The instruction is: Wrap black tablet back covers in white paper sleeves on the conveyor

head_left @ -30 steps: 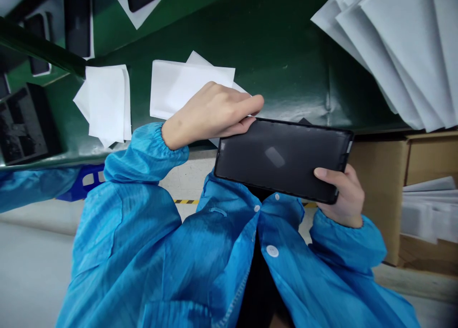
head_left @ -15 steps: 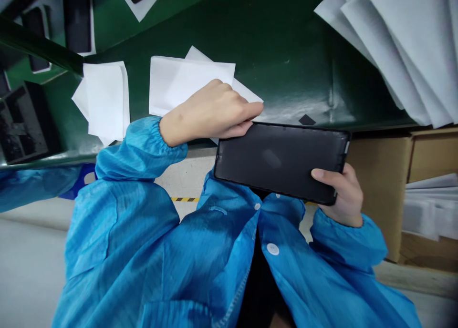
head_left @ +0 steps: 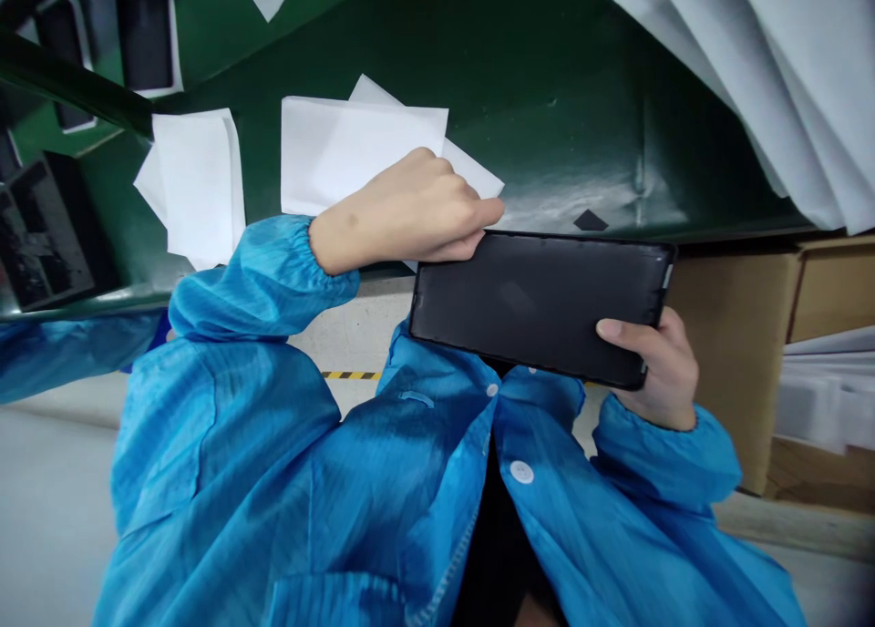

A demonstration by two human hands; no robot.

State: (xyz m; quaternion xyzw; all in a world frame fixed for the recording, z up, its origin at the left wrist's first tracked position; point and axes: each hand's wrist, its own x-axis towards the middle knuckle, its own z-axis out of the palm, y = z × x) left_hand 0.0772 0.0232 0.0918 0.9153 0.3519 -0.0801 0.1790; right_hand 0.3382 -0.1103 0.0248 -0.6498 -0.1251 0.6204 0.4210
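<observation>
A black tablet shell [head_left: 519, 308], flat with a thin raised rim, lies tilted in front of my blue coat, below the bench edge. My right hand [head_left: 660, 363] is closed on its lower right corner, the thumb lying on the inner face and the fingers behind. At the upper left rim my left hand [head_left: 430, 208] is closed, back of the hand upward, thumb and forefinger pressed together at the top edge. What its fingertips touch is partly hidden. White paper sheets [head_left: 342, 144] lie on the bench just behind my left hand.
The green bench [head_left: 547, 80] holds another white paper stack [head_left: 201, 185], a black box [head_left: 51, 231] and dark devices [head_left: 143, 30] on white sheets. Large white sheets [head_left: 786, 80] overhang at right, above a cardboard box [head_left: 731, 363]. Another blue sleeve [head_left: 68, 354] shows at left.
Both hands and the tablet shell keep nearly the same pose. The view has shifted slightly, so the bench and papers sit a little higher in the picture.
</observation>
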